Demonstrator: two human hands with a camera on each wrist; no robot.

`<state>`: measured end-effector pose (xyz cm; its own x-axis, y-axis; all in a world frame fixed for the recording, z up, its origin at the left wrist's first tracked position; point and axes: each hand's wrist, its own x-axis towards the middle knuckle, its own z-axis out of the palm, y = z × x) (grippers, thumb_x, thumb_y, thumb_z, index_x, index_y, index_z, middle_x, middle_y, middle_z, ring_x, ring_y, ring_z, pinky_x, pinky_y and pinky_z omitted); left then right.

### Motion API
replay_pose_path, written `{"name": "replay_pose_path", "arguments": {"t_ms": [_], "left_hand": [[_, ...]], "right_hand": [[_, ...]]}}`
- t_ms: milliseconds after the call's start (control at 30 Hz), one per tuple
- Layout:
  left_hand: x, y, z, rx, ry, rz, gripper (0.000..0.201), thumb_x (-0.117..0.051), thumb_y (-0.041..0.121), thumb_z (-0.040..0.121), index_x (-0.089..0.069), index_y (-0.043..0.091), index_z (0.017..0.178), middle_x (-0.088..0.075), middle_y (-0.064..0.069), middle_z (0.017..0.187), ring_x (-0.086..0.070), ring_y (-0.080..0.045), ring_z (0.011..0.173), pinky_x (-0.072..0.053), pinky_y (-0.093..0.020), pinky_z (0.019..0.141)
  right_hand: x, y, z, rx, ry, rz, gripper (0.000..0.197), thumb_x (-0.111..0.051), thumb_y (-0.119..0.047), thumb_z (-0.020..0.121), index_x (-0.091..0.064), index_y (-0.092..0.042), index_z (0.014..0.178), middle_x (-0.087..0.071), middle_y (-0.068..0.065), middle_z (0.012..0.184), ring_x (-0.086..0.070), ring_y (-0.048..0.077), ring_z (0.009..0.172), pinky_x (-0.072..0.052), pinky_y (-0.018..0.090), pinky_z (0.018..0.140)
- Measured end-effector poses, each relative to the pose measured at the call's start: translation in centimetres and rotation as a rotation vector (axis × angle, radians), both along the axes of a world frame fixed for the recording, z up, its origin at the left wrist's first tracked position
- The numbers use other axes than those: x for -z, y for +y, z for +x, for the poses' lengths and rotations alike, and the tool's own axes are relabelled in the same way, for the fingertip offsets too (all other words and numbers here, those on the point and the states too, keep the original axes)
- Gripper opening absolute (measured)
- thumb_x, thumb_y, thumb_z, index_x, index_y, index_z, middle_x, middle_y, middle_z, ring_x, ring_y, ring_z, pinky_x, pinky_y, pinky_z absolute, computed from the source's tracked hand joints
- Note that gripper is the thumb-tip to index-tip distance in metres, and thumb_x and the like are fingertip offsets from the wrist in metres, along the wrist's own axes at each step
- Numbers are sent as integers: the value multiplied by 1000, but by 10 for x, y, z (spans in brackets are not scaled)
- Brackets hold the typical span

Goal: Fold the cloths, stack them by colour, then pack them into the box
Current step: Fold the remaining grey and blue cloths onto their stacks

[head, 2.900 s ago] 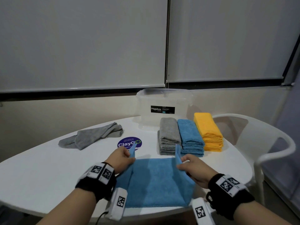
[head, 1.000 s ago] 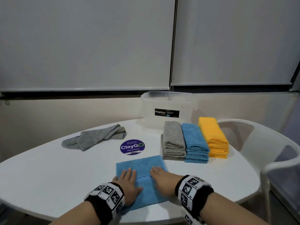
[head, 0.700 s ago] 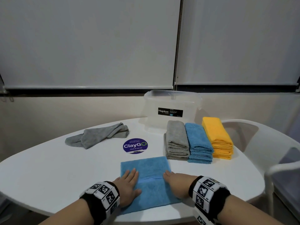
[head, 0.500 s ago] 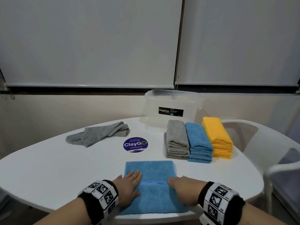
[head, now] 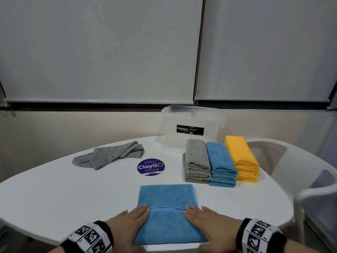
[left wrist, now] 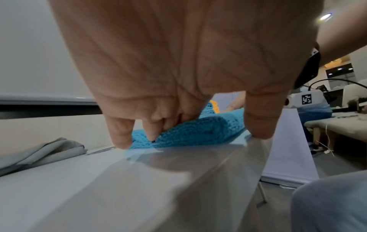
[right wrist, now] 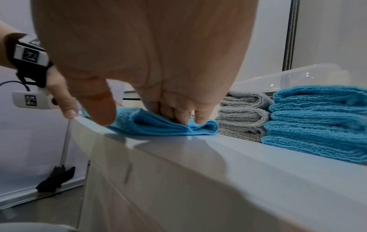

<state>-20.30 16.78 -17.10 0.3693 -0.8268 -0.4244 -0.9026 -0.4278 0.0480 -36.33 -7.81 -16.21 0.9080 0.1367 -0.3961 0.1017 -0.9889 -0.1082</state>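
A blue cloth [head: 166, 212] lies folded on the white table [head: 54, 198] at its near edge, a fold line crossing its middle. My left hand [head: 135, 214] presses flat on the cloth's left side and my right hand [head: 198, 214] on its right side, fingers straight. In the left wrist view my fingertips [left wrist: 151, 130] push down on the cloth [left wrist: 194, 131]. The right wrist view shows the same on the right edge of the cloth [right wrist: 158, 127]. Behind stand folded stacks: grey [head: 197, 161], blue [head: 221, 164], yellow [head: 241, 157]. A clear box [head: 191, 128] sits behind them.
An unfolded grey cloth [head: 109, 157] lies crumpled at the far left. A round purple sticker [head: 151, 167] marks the table's middle. A white chair [head: 310, 179] stands to the right of the table. A wall with blinds closes the far side.
The cloth's far corners, held up earlier, now lie folded down. Both hands have slid from the cloth's middle out to its left and right sides, and the cloth sits nearer the table edge.
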Motion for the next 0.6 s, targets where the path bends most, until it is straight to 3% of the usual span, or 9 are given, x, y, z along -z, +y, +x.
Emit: {"name": "replay_pose_path", "arguments": {"t_ms": [67,133,200,267,333,400,467,500,600], "left_hand": [[1,0,0,9,7,-35,131,-15,91,44,12,22,152,16,4,159,3,-9,148,-6,-35,119],[3,2,1,-11,0,-77,112,-26,89,67,8,24,153,12,6,160,-3,-10,148,-7,-30,120],[1,2,3,-33,-17,-159,79,-38,62,90,-6,27,154,-1,7,161,-15,-12,147,-12,-24,119],[-11,-4,6,-77,15,-214,55,-36,44,92,-36,26,144,-31,5,154,-36,-17,138,-27,-22,111],[-21,-14,16,-200,108,-246,40,-36,41,92,-59,17,114,-60,-3,124,-55,-19,113,-37,-24,94],[-31,-24,29,-380,339,-382,39,-39,50,82,-59,16,86,-61,-1,91,-56,-13,83,-43,-25,81],[-31,-35,40,-546,533,-485,28,-43,39,91,-51,13,83,-53,1,80,-51,-10,69,-48,-16,61],[-29,-39,47,-617,560,-507,25,-41,31,97,-51,12,85,-55,0,80,-54,-11,68,-50,-15,60],[-19,-54,62,-703,429,-490,32,-36,30,102,-58,8,98,-65,-10,96,-65,-23,85,-52,-29,80]], "right_hand": [[-3,-1,0,55,-62,73,81,-50,-43,94,-3,-16,154,5,0,161,5,8,147,11,20,111],[-7,-2,1,95,-115,119,66,-47,-25,93,-19,-16,152,-10,-1,160,-12,11,147,3,16,114],[-13,-3,6,172,-138,181,48,-43,-19,93,-43,-13,141,-36,1,152,-34,15,138,-18,22,118],[-15,-7,17,282,-159,288,25,-43,-17,92,-63,-15,107,-63,3,115,-54,18,109,-42,24,93],[-13,-13,29,435,-201,430,14,-45,-21,86,-53,-20,75,-56,0,82,-52,16,81,-41,26,71],[-10,-19,42,590,-239,606,12,-46,-25,84,-49,-20,73,-51,-1,75,-49,12,71,-43,31,67],[-9,-23,53,674,-254,624,16,-44,-20,92,-46,-18,76,-48,-2,75,-47,9,67,-40,23,58],[-7,-25,60,714,-252,613,17,-42,-21,94,-44,-17,78,-47,-2,77,-48,10,70,-40,23,59],[-4,-29,78,755,-244,494,20,-35,-30,100,-44,-19,86,-50,0,93,-51,17,90,-41,31,77]]}}
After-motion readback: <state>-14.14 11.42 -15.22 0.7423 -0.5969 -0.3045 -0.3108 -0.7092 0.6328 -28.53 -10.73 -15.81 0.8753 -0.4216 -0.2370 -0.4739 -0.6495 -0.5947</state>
